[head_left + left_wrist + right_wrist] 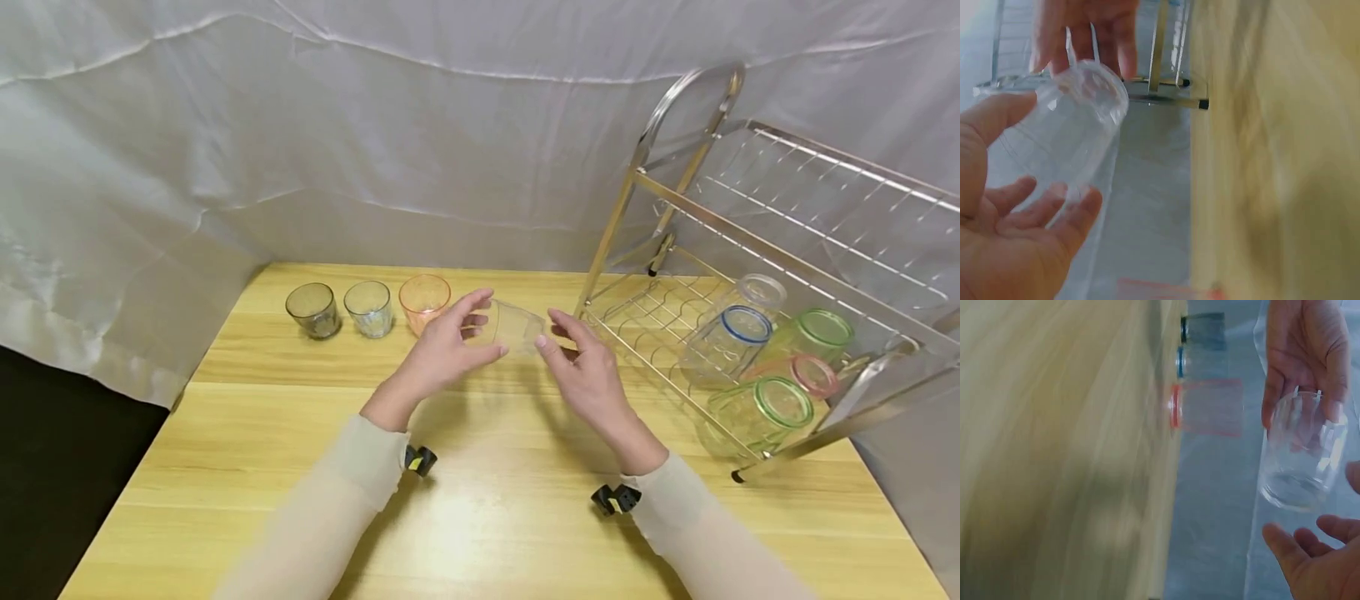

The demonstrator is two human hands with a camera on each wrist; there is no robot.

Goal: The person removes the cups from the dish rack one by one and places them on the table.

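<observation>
A clear drinking glass (516, 327) is held tilted on its side above the table, between my two hands. My left hand (450, 337) grips one end of it, thumb on one side and fingers on the other. My right hand (588, 371) is at the other end, its fingers spread; in the right wrist view a gap shows between that hand (1325, 559) and the glass (1304, 450). Just left of my left hand stands an orange-pink glass (423, 293). Beyond it are a clear greyish glass (369, 310) and a dark smoky glass (313, 310), all upright in a row.
To the right stands a two-tier metal rack (611, 242). On its lower tier are several glasses, among them a blue-rimmed one (738, 333), a green one (757, 417) and a pink one (810, 375). A grey curtain (450, 150) hangs behind the wooden table (465, 517).
</observation>
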